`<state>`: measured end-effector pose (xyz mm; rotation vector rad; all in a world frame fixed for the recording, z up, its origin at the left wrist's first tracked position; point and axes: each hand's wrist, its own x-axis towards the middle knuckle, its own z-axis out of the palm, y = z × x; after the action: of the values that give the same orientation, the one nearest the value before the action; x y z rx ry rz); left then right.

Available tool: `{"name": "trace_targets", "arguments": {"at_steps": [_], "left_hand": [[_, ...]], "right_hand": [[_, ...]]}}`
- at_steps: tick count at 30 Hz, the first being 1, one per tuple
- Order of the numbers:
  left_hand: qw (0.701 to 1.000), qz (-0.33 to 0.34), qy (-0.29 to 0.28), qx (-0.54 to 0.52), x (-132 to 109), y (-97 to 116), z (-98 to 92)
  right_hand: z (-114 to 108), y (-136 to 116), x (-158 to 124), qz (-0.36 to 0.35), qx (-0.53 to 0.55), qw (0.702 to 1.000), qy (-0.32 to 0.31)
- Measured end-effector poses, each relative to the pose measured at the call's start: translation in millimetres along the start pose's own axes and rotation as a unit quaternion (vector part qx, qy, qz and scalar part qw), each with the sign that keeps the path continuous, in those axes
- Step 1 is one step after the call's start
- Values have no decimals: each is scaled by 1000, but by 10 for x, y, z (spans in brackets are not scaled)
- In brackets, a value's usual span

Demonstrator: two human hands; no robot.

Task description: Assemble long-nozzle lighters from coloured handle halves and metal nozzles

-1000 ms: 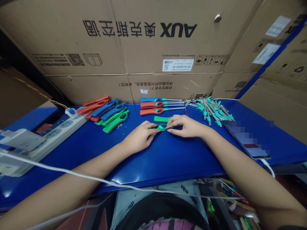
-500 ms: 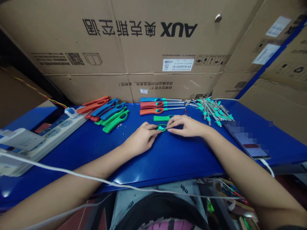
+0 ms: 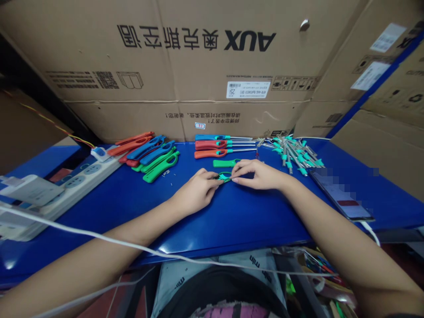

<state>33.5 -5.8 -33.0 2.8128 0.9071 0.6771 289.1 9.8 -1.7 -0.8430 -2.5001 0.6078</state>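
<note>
Between the fingers of both hands, low over the blue table, is a green lighter handle (image 3: 225,177) with a teal piece in it. My left hand (image 3: 198,192) is closed on its left end. Thumb and fingers of my right hand (image 3: 257,176) pinch its right end, and the fingertips partly cover it. Just behind lies another green handle shell (image 3: 222,164), its right end hidden by my right hand. Farther back, assembled long-nosed lighters, an orange one (image 3: 208,153), a red one (image 3: 209,145) and a blue one (image 3: 208,137), lie in a row.
Green handle shells (image 3: 159,168), blue ones (image 3: 145,148) and orange ones (image 3: 130,145) are piled at left beside small metal bits (image 3: 166,172). Metal tubes with teal triggers (image 3: 300,154) lie at right, near a phone (image 3: 342,196). A power strip (image 3: 82,176) and white cable (image 3: 132,246) are nearer.
The camera view has shifted very slightly. Both hands keep nearly the same grip on the green lighter handle.
</note>
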Motion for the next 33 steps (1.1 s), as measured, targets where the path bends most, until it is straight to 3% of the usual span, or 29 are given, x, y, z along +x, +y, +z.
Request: {"name": "trace_targets", "arguments": {"at_steps": [10, 13, 15, 17, 20, 24, 29, 33], "left_hand": [[1000, 9, -7, 20, 2, -2, -23], [1000, 9, -12, 26, 4, -18, -43], [1000, 7, -14, 26, 5, -35, -56], [1000, 8, -13, 20, 7, -56, -66], [1000, 18, -14, 9, 11, -98, -70], [999, 41, -10, -7, 19, -166, -49], [998, 56, 4, -24, 18, -195, -20], [997, 46, 38, -41, 23, -142, -66]], "right_hand": [[20, -18, 20, -13, -4, 1000, 12], [25, 58, 32, 11, -64, 994, 82], [15, 144, 25, 65, -152, 976, 144], [-5, 233, 5, 128, -217, 954, 165], [-28, 337, -29, 194, -241, 941, 137], [-20, 402, -43, 233, -195, 946, 114], [-8, 375, -35, 223, -176, 955, 80], [-28, 302, -25, 177, -146, 968, 107]]}}
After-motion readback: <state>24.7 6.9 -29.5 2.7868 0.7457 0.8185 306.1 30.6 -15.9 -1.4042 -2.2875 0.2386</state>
